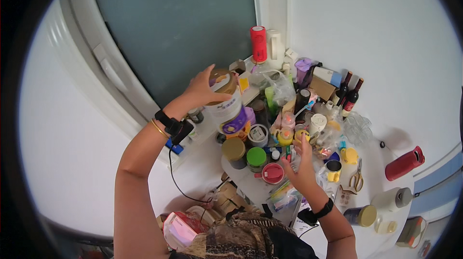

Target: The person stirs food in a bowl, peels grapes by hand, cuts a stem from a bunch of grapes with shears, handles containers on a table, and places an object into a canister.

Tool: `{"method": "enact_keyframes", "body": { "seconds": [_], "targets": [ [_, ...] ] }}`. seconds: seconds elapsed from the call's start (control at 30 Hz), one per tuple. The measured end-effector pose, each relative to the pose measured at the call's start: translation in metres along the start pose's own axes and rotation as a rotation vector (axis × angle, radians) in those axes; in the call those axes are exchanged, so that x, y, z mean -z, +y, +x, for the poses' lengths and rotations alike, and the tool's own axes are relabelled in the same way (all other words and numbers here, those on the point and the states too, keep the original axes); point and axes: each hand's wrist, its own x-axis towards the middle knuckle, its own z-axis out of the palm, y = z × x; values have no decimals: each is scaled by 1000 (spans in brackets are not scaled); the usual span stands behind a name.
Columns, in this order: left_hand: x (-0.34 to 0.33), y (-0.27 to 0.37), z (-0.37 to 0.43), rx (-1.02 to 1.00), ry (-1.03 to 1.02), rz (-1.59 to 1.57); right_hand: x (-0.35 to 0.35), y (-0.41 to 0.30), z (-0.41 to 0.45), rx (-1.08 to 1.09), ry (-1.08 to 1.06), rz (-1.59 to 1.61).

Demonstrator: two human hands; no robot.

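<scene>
My left hand (203, 87) reaches up to a large white and purple canister (227, 112) with a gold lid, thumb and fingers spread around the lid's left and front sides; whether it grips cannot be made out. Over the crowded table, my right hand (302, 168) is raised with fingers apart and nothing in it. Near it are a pink-lidded jug (272, 173), a yellow bee-patterned cup (302, 136) and a plastic bag of coloured pens (284, 195). A green-lidded jar (256, 157) and a gold-lidded jar (233, 150) stand below the canister.
Two wine bottles (351, 96) stand by the wall at the back right. Gold-handled scissors (356, 181), a yellow mug (333, 170) and a red thermos (404, 163) are on the table's right side. A red cylinder (258, 43) stands at the back. Boxes (229, 197) lie below the left edge.
</scene>
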Motion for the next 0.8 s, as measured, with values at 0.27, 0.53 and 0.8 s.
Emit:
{"method": "enact_keyframes", "body": {
  "seconds": [0.27,0.53,0.8],
  "targets": [
    [-31,-67,38,181,-6,208,36,1,-36,-270,-12,67],
    [-73,-107,68,155,72,254,82,-18,-20,-408,-110,434],
    [-89,-122,94,110,58,257,129,-158,31,86,-273,1062]
  ]
}}
